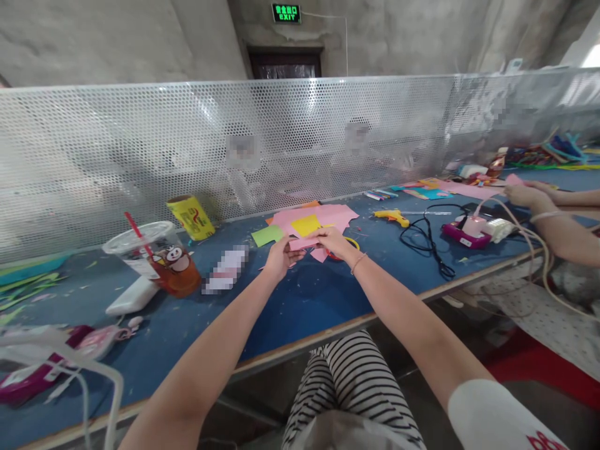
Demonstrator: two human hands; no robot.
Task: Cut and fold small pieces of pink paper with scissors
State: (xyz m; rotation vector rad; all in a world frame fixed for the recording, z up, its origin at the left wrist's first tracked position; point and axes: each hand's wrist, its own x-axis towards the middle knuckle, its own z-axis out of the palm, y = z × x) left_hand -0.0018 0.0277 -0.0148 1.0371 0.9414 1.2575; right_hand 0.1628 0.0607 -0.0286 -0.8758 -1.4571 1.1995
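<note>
A small strip of pink paper (304, 243) is stretched between my two hands, just above the blue table. My left hand (280, 257) pinches its left end, thumb and fingers closed. At the other end, my right hand (335, 242) grips the strip between thumb and fingers. Right behind them lie larger pink sheets (337, 215), a yellow piece of paper (305, 224) and a green piece of paper (267, 235). Partly hidden by my right hand is something with red and yellow loops (352, 244), perhaps scissors handles.
On the left stand a drink cup with a red straw (175, 269), a white power bank-like block (134, 295) and a yellow can (192, 217). Rightward are a yellow glue gun (392, 217), black cable and purple power strip (466, 235). A co-worker's hands (529, 195) work at far right. A perforated metal screen (187, 137) runs behind.
</note>
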